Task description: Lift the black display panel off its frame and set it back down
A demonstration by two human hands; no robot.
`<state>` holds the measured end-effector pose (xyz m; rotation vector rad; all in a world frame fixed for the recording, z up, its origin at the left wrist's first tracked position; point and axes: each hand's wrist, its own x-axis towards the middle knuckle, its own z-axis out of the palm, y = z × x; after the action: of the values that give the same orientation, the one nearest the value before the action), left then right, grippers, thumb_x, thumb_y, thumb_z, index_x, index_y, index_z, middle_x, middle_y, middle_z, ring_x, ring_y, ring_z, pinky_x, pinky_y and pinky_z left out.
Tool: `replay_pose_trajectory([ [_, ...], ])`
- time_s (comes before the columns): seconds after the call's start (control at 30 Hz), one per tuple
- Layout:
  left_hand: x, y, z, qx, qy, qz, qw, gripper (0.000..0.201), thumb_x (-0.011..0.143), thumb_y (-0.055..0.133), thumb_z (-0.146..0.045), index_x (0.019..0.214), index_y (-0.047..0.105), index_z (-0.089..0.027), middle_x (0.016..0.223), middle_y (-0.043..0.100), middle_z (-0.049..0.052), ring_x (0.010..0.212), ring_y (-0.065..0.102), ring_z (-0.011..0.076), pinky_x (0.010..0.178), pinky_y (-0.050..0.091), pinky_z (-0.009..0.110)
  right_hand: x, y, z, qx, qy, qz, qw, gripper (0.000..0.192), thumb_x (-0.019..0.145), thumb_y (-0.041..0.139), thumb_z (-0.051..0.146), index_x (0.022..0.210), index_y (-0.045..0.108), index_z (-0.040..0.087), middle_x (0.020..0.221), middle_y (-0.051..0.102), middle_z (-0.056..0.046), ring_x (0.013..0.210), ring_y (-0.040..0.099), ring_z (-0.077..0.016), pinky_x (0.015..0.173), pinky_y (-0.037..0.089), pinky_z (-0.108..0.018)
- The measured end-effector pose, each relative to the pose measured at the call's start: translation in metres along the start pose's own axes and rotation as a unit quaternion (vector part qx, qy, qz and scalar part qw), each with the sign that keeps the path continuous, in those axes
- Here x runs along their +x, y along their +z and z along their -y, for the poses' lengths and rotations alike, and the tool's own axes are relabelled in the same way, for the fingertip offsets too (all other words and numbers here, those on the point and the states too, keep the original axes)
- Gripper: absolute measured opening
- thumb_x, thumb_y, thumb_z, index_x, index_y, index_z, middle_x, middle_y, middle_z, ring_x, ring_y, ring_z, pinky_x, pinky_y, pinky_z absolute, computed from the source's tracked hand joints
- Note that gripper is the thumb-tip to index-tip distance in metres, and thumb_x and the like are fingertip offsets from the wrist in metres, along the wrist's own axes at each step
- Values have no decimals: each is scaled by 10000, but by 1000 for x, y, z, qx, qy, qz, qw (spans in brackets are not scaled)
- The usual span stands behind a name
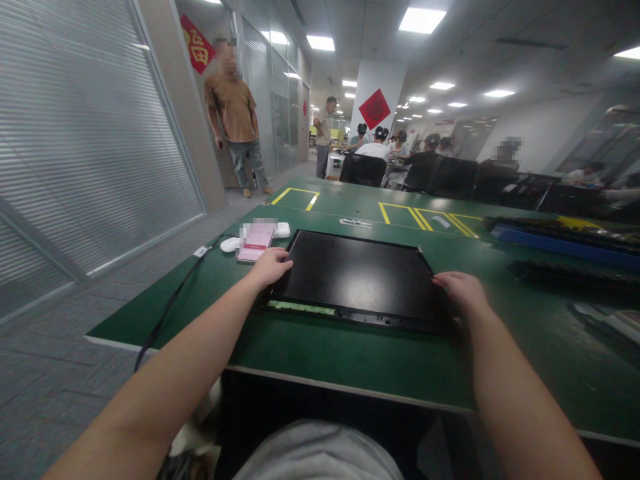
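Head view, 1 frame. Black flat panel (357, 277) lies face up on the green table (310, 347), at centre, just in front of the person.

Left hand (270, 265): resting on the panel's 9 o'clock edge near the far corner, fingers flat and curled lightly over the rim. Grip is loose; it presses on the panel rather than closing round it.

Right hand (463, 290): on the panel's 3 o'clock edge, fingers bent over the rim. Whether they hook under the edge cannot be told from here.

Progress, as judged: panel sits flat and is braced at both sides; not lifted, not turned. A thin green circuit strip (301, 307) shows along its near edge at 7 o'clock, so the frame looks bare or partly stripped. Anything beyond the two-handed hold appears not yet done.

Around it: pink-screened phone (255, 243) at 10 o'clock, just beside the left hand, with a white device (280, 230) behind it and a black cable (170, 303) running off the table edge.

Containers: a blue tray (560, 243) at 2 o'clock, well apart; contents dark, too blurred to name. Yellow tape boxes (430, 217) at 12 o'clock hold nothing I can make out.
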<state>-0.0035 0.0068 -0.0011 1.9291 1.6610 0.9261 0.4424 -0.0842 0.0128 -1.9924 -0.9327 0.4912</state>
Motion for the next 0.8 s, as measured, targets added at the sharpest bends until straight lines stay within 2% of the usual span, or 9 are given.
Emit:
replay_pose_trajectory([
  [0.1,1,2,3,11,-4,-6,1000,206,717,677,-297,859,787,-197,1230,691,93,1199,601,321,1064,436,371,0,1,0,5,4,1,1000,253,634,633,308,809,759,175,914,767,-106,698,620,-206,533,409,-291],
  [0.27,3,2,6,24,0,1,1000,227,727,675,-302,892,792,-199,1270,677,91,1202,600,316,1056,446,365,0,1,0,21,4,2,1000,244,620,641,304,790,750,167,914,764,-116,757,644,-225,520,402,-278],
  [0.67,5,3,8,27,-3,7,1000,211,712,676,-255,874,797,-196,1308,665,93,1213,604,329,1068,444,371,-4,-2,3,18,14,11,1000,291,602,639,334,800,762,160,921,757,-124,588,532,-171,497,369,-297],
  [0.8,4,2,8,23,-5,4,1000,204,709,683,-250,870,796,-197,1316,661,91,1225,598,324,1065,446,358,-4,-1,3,16,6,9,1000,286,596,646,347,781,758,161,927,757,-131,611,553,-183,495,375,-294],
])
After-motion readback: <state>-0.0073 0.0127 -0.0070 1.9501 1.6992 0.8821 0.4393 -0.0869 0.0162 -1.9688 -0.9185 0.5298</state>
